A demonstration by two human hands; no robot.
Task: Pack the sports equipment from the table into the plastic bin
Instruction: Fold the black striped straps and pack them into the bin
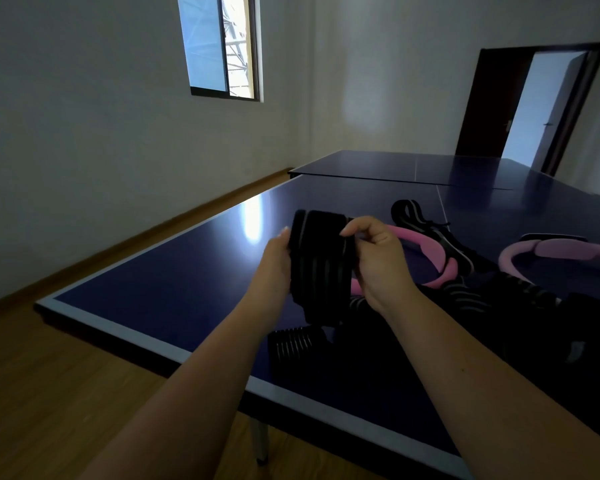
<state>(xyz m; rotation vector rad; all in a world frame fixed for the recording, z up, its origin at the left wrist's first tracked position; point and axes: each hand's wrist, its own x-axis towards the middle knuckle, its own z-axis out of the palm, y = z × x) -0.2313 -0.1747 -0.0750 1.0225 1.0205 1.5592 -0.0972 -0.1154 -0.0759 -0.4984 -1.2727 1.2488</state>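
Black rolled strap (321,265) was gripped by left hand (274,261) and right hand (378,258) above the tabletop (160,282). Pink rings (425,238) and dark gear (465,296) lay unpacked. No bin was in view, so packing looked barely started.

Two bare arms (194,375) from the lower corners
Left hand (274,261) and right hand (378,261) sit mid-frame; both arms are uncovered to the frame's edge, and the fingers (352,231) end in longish nails.
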